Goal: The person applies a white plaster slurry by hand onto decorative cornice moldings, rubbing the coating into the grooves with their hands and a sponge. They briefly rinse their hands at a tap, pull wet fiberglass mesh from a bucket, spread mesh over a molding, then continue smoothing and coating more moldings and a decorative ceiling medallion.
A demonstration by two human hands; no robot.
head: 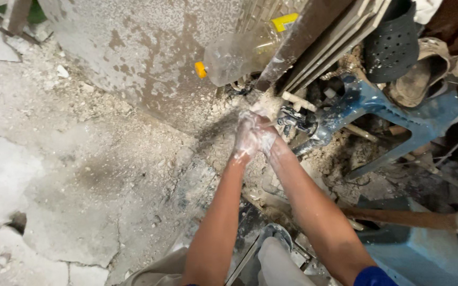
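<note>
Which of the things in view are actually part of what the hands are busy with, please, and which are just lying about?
In use:
- left hand, coated white, pressed against the right hand
- small dark tap beside them

Lying about:
- clear plastic bottle with yellow cap
- blue plastic chair
- worn brown sandal
- long wooden handle

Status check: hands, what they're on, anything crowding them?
Left hand and right hand pressed together, white-coated, holding nothing visible. Tap just right. Plastic bottle above; blue stool close right.

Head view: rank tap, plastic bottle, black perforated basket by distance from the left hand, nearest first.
From the left hand:
1. Tap, just right of the clasped hands.
2. Plastic bottle, above, lying against the wall.
3. Black perforated basket, far upper right.
</note>
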